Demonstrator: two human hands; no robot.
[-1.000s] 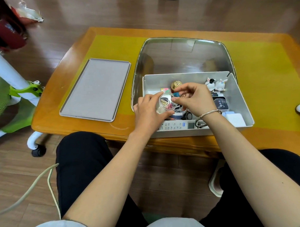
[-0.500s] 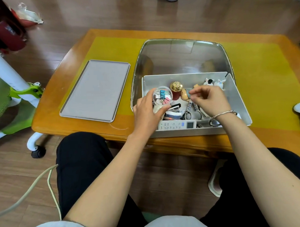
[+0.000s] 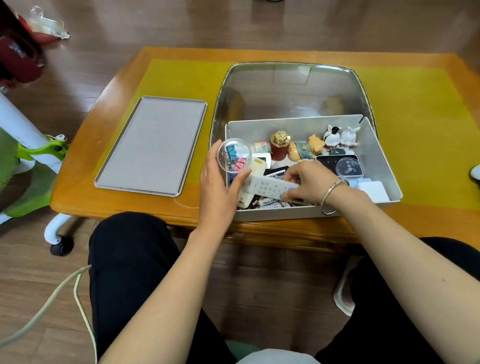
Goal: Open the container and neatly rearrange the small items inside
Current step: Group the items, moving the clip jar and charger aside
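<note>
The table (image 3: 421, 99) carries the open grey container (image 3: 379, 160) at the middle of its near edge, with the flat grey lid (image 3: 153, 144) lying apart toward the near left corner. The opening looks done; the step in hand is sorting the clutter inside.

The right hand (image 3: 308, 183) curls round one end of the white remote (image 3: 269, 186) and holds it tilted above the container's near wall. The left hand (image 3: 220, 182) grips a clear round box of binder clips (image 3: 234, 154) over the container's left wall.

Next, I judge, each needs a free spot, the remote flat along a wall.

Half a second ago the remote lay flat against the near wall and the right hand hovered further in; the clip box has shifted slightly left.
</note>
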